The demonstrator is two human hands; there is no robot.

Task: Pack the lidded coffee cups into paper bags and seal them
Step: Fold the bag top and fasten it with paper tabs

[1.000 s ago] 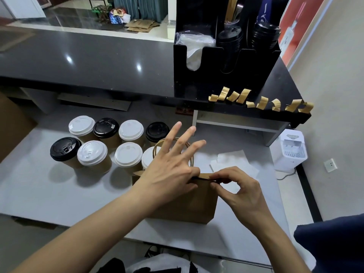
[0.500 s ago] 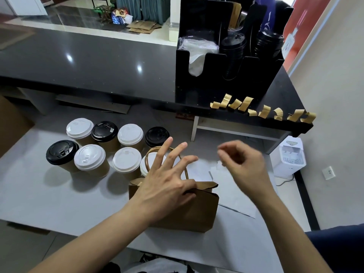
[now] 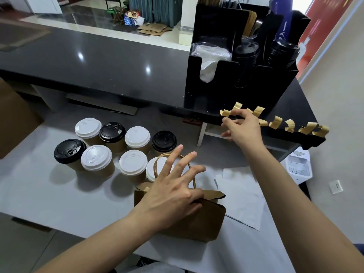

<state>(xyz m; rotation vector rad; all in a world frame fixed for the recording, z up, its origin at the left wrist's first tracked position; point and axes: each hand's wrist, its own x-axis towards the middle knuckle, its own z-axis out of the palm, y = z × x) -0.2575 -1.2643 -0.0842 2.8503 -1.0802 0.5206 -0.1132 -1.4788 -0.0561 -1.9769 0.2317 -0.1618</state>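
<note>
A brown paper bag (image 3: pixel 197 221) stands at the near edge of the grey table (image 3: pixel 39 194), its top folded over. My left hand (image 3: pixel 171 194) pinches that fold between thumb and forefinger, the other fingers spread over the twine handle. Behind it stand several lidded coffee cups, such as a white-lidded cup (image 3: pixel 133 161) and a black-lidded cup (image 3: pixel 70 151). My right hand (image 3: pixel 240 127) is up at the row of brown tape strips (image 3: pixel 275 121) stuck along the dark counter's edge. Its fingers are loosely spread beside the leftmost strips and hold nothing.
A black organizer (image 3: pixel 216 91) with lids and napkins sits on the dark counter (image 3: pixel 98 66) above the table. White paper sheets (image 3: pixel 242 194) lie right of the bag. A cardboard box (image 3: pixel 11 119) stands at far left, and a white appliance (image 3: pixel 299 164) on the floor at right.
My right hand left the bag's fold and rose up and right to the tape strips. My left hand stayed on the fold.
</note>
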